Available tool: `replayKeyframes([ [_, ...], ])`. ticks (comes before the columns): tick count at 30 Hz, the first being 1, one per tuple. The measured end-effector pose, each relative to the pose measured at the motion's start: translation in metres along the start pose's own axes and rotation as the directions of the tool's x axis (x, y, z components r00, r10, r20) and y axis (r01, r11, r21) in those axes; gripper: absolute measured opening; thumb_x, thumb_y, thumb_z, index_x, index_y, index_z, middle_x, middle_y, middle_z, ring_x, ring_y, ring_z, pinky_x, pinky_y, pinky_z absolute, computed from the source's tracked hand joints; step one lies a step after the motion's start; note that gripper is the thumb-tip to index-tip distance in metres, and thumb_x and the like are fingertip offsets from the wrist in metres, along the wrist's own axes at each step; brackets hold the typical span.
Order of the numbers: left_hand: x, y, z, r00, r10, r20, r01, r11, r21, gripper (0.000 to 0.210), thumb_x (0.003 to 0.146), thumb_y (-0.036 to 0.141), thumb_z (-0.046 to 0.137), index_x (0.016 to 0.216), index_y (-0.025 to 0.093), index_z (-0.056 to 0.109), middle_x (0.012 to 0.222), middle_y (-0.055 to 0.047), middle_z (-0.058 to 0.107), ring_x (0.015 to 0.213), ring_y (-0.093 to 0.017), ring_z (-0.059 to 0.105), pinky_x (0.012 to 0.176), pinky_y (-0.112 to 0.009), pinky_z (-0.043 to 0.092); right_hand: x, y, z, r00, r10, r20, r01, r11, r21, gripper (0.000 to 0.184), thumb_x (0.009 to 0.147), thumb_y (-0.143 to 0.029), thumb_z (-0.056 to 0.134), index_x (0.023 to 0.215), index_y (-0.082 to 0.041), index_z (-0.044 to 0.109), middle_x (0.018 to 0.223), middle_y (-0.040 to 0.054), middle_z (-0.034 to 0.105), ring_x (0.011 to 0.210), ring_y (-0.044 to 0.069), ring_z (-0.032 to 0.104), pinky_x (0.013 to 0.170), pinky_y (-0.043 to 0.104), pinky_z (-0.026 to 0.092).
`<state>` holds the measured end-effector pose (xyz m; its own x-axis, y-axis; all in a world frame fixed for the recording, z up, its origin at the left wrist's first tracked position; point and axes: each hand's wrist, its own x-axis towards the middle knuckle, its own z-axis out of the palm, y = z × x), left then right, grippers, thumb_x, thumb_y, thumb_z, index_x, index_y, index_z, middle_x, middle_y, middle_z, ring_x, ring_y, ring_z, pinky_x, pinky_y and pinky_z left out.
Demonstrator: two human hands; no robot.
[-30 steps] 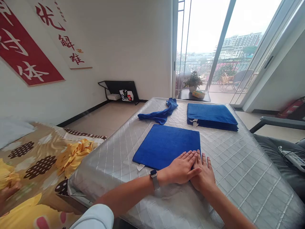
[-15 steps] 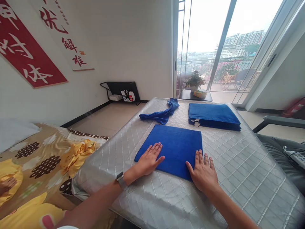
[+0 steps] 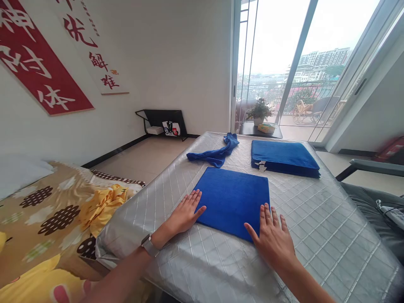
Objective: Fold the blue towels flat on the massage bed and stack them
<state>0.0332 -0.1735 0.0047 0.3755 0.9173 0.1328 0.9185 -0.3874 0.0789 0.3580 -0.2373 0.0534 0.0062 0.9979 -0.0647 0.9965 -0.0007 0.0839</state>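
Note:
A folded blue towel (image 3: pixel 232 200) lies flat on a silver quilted mattress cover (image 3: pixel 322 219). My left hand (image 3: pixel 185 212) rests open at the towel's left edge, fingers stretched forward and the thumb over its front left corner. At the right edge, my right hand (image 3: pixel 274 235) lies open with the thumb apart, touching the front right corner. Behind the towel is a crumpled blue cloth (image 3: pixel 216 155). Further right sits a neat stack of folded blue towels (image 3: pixel 284 155) with white tags at its left front corner.
To the left is a bed with a brown patterned sheet (image 3: pixel 63 202) and a crumpled yellow cloth (image 3: pixel 105 206). A grey armchair (image 3: pixel 366 202) stands at the right. Behind the mattress, a dark chair (image 3: pixel 261 131) holds a potted plant (image 3: pixel 259 110) before the glass door.
My left hand has slid left off the towel's middle to its left edge. My right hand has shifted slightly down and right. The view has tilted a little.

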Motion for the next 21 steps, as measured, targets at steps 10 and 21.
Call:
replayKeyframes([
  [10, 0.009, 0.033, -0.018, 1.000, 0.011, 0.002, -0.011, 1.000, -0.001, 0.078, 0.103, 0.064, 0.016, 0.160, 0.010, 0.022, 0.164, -0.015, 0.025, 0.152, -0.026, 0.024, 0.125, -0.046, 0.022, -0.004, -0.008, 0.009, 0.999, 0.030, 0.038, -0.030, 1.000, 0.005, 0.094, 0.095, -0.070, 0.033, 0.159, -0.003, 0.022, 0.166, 0.0174, 0.017, 0.152, 0.043, 0.017, 0.123, 0.055, 0.011],
  [21, 0.052, 0.185, -0.017, 0.879, 0.475, 0.039, -0.447, 0.849, -0.283, 0.075, 0.105, 0.060, 0.013, 0.161, 0.011, 0.018, 0.165, -0.011, 0.024, 0.154, -0.018, 0.017, 0.126, -0.035, 0.014, -0.007, -0.002, 0.018, 1.000, 0.019, 0.024, -0.019, 1.000, -0.017, 0.071, 0.095, -0.032, 0.041, 0.160, -0.009, 0.024, 0.168, 0.0118, 0.015, 0.153, 0.038, 0.013, 0.123, 0.053, 0.010],
])
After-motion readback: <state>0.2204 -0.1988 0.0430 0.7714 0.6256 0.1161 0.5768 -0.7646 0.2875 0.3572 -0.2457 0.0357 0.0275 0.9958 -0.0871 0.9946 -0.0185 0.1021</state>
